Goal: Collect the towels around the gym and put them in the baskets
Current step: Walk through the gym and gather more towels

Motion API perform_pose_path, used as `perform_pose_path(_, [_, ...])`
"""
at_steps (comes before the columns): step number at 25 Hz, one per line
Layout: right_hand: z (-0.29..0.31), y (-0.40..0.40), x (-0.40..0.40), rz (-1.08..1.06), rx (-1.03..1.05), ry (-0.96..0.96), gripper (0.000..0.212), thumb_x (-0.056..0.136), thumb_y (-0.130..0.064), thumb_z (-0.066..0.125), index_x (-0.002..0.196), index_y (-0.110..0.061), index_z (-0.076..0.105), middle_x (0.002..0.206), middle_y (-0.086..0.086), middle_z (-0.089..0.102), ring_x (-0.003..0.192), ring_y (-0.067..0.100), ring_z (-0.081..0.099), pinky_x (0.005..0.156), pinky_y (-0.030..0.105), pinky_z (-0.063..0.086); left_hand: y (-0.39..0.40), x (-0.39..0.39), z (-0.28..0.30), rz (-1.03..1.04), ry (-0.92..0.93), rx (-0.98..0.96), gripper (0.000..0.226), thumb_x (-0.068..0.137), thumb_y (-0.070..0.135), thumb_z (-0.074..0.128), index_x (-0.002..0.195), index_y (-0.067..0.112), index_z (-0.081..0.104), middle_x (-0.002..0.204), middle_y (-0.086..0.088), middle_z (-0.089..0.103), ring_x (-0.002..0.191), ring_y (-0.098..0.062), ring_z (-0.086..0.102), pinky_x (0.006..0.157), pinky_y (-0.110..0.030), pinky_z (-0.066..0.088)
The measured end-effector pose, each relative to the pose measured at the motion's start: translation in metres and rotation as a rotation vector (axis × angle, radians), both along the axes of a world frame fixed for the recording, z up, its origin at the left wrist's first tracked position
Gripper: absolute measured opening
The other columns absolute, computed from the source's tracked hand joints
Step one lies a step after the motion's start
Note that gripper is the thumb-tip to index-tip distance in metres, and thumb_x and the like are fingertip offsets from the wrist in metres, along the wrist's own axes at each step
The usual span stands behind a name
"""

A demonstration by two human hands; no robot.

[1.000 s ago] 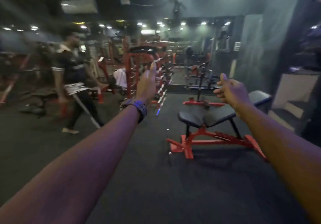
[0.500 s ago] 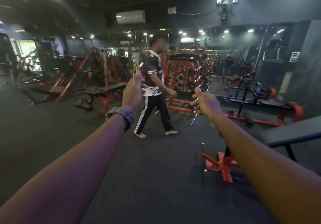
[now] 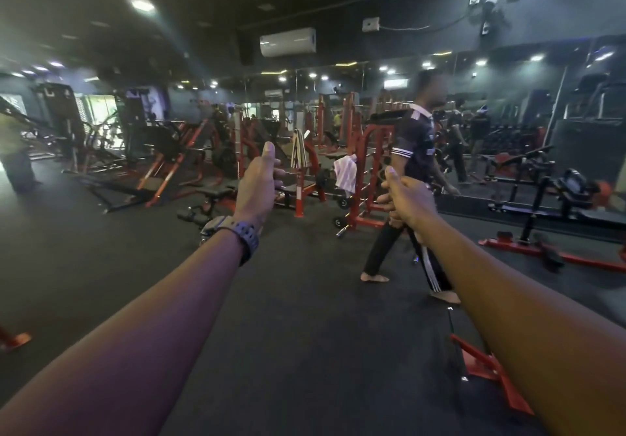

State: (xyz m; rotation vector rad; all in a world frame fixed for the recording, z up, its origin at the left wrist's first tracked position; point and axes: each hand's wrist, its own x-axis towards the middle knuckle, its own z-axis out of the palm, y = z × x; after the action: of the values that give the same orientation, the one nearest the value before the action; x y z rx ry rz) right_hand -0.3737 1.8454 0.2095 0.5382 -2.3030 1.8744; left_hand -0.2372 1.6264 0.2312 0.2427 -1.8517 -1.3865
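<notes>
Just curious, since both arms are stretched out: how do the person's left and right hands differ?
The left hand has a watch at its wrist; the right hand has a bare wrist. The left hand's fingers reach loosely forward; the right hand's fingers curl inward. Both hold nothing, with thumbs up.

1. We see a person in a dark jersey (image 3: 415, 144) walking barefoot across the dark floor (image 3: 288, 317), right of centre.
2. Behind them stands a red weight rack (image 3: 369, 144); far right, a mirror wall (image 3: 508, 90).
3. A white air conditioner (image 3: 288, 41) hangs high on the far wall.
4. Far left, we make out black-and-red machines (image 3: 162, 151) and another person (image 3: 15, 161), blurred.
5. Near right, a red steel frame (image 3: 487, 371) rests on the floor.
</notes>
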Motion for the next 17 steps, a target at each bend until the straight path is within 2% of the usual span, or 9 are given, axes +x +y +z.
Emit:
perform_pose_path(2, [-0.001,-0.018,-0.047,-0.009,0.021,0.032,0.051,0.102,-0.054,0.042,0.109,-0.010,0.067,0.087,0.006,0.073,0.082,0.027,0.069,0.063,0.031,0.055,-0.013,-0.044,-0.002,-0.002,0.005,-0.012,0.068,0.087,0.076,0.025,0.107,0.022,0.062,0.107,-0.001,0.068,0.091,-0.016,0.062,0.090,-0.042,0.048])
perform_pose_path(3, [-0.002,-0.026,-0.072,-0.004,0.027,0.043,0.053,0.103,-0.053,0.040,0.111,-0.008,0.067,0.088,0.007,0.073,0.086,0.031,0.070,0.074,0.039,0.059,-0.019,-0.069,-0.001,-0.004,0.003,-0.023,0.070,0.086,0.076,0.024,0.109,0.022,0.061,0.109,-0.002,0.068,0.093,-0.017,0.063,0.091,-0.043,0.049])
perform_pose_path(5, [0.001,-0.044,-0.125,0.004,0.021,0.049,0.052,0.103,-0.052,0.040,0.109,-0.008,0.067,0.092,0.011,0.073,0.097,0.038,0.070,0.092,0.052,0.057,-0.029,-0.122,0.003,-0.007,-0.006,-0.037,0.073,0.086,0.075,0.023,0.113,0.019,0.061,0.112,-0.004,0.067,0.095,-0.018,0.063,0.095,-0.047,0.049])
perform_pose_path(7, [0.007,-0.061,-0.177,0.002,0.002,0.044,0.051,0.104,-0.050,0.041,0.109,-0.007,0.067,0.094,0.012,0.072,0.096,0.039,0.070,0.095,0.055,0.055,-0.040,-0.177,0.008,-0.010,-0.016,-0.035,0.074,0.087,0.073,0.023,0.116,0.016,0.060,0.113,-0.005,0.067,0.098,-0.020,0.063,0.098,-0.050,0.049])
perform_pose_path(10, [0.014,-0.092,-0.246,-0.010,0.005,0.043,0.054,0.103,-0.051,0.042,0.110,-0.003,0.067,0.088,0.008,0.071,0.083,0.029,0.066,0.093,0.051,0.054,-0.062,-0.252,0.010,-0.024,-0.018,-0.012,0.069,0.091,0.073,0.024,0.114,0.019,0.061,0.114,-0.005,0.067,0.098,-0.019,0.063,0.101,-0.052,0.049])
perform_pose_path(14, [0.012,-0.144,-0.340,-0.035,0.056,0.064,0.058,0.102,-0.055,0.041,0.102,-0.003,0.069,0.094,0.012,0.074,0.092,0.030,0.071,0.096,0.054,0.053,-0.106,-0.352,0.003,-0.032,-0.013,0.025,0.066,0.083,0.076,0.025,0.101,0.024,0.062,0.114,-0.009,0.068,0.097,-0.021,0.063,0.101,-0.052,0.049])
perform_pose_path(17, [0.002,-0.187,-0.413,-0.052,0.079,0.070,0.053,0.102,-0.055,0.041,0.093,-0.011,0.069,0.085,0.006,0.073,0.089,0.028,0.071,0.095,0.053,0.054,-0.151,-0.426,-0.008,-0.038,0.007,0.027,0.061,0.084,0.076,0.026,0.097,0.027,0.061,0.114,-0.008,0.068,0.101,-0.022,0.064,0.102,-0.053,0.048])
